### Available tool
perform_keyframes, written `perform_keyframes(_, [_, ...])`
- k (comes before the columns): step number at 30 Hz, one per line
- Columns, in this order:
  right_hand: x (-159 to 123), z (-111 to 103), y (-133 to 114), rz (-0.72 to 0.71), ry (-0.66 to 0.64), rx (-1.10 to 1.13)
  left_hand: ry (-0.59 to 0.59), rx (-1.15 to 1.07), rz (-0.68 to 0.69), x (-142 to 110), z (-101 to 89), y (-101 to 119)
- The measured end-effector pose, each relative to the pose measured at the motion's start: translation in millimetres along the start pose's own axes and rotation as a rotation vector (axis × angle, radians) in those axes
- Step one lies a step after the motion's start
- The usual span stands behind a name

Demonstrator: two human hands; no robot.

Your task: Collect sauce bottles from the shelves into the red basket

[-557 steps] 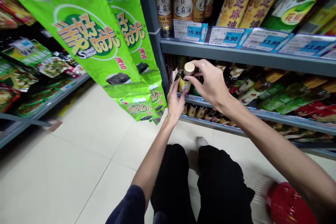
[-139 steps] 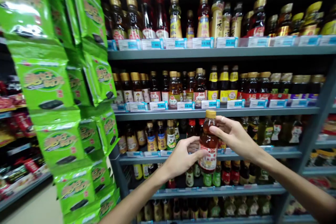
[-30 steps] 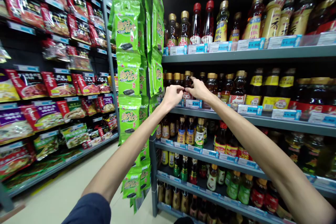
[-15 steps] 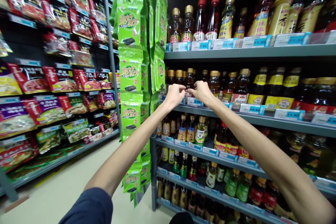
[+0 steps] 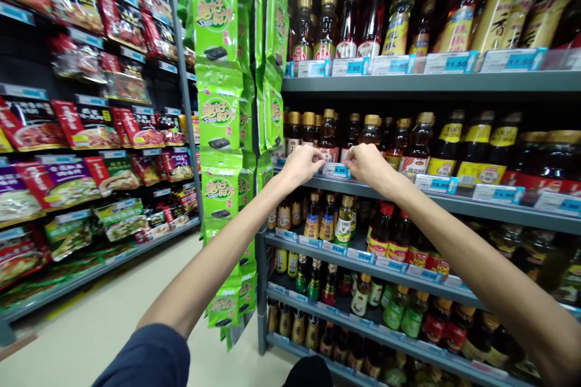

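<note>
Both my arms reach out to a middle shelf of bottles. My left hand (image 5: 302,164) is closed in a pinch at the left end of a small white and blue price tag (image 5: 336,170) on the shelf edge. At the tag's right end, my right hand (image 5: 367,164) is pinched too, its fingertips bent down at the tag's upper corner. A dark bottle (image 5: 328,133) with a gold cap and a red-checked label stands just behind the tag, between the hands. The exact contact of the fingertips is small and partly hidden.
Green snack packets (image 5: 218,118) hang in strips left of the shelf, close to my left forearm. More bottles (image 5: 327,33) line the shelf above, and several lower shelves (image 5: 318,246) hold sauces. Across the aisle floor (image 5: 181,290) is a rack of bagged seasonings (image 5: 86,124).
My hands have moved apart and slightly down, from nearly meeting in front of the bottle to either end of the price tag. The view has shifted a little.
</note>
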State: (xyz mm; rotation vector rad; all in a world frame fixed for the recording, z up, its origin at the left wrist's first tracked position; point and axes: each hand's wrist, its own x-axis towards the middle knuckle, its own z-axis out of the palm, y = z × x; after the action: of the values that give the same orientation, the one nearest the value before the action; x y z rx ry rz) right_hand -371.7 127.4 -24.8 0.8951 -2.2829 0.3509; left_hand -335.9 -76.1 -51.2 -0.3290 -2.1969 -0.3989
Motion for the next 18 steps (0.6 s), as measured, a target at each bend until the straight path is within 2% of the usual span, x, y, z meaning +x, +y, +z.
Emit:
perform_keyframes(6, [-1, 0, -4, -0.009, -0.027, -0.112, -0.007, 0.026, 0.008, 0, 2.7, -2])
perform_keyframes(11, [6, -10, -12, 0.008, -0.069, -0.091, 0.022, 0.005, 0.012, -3, -3.3, 1])
perform_keyframes(14, [19, -11, -18, -0.020, -0.012, -0.015, 0.087, -0.036, -0.017, -3, -10.6, 5])
perform_keyframes(18, [33, 0, -31, 0.088, 0.111, 0.036, 0.118, -0.010, -0.113, -2, -9.8, 11])
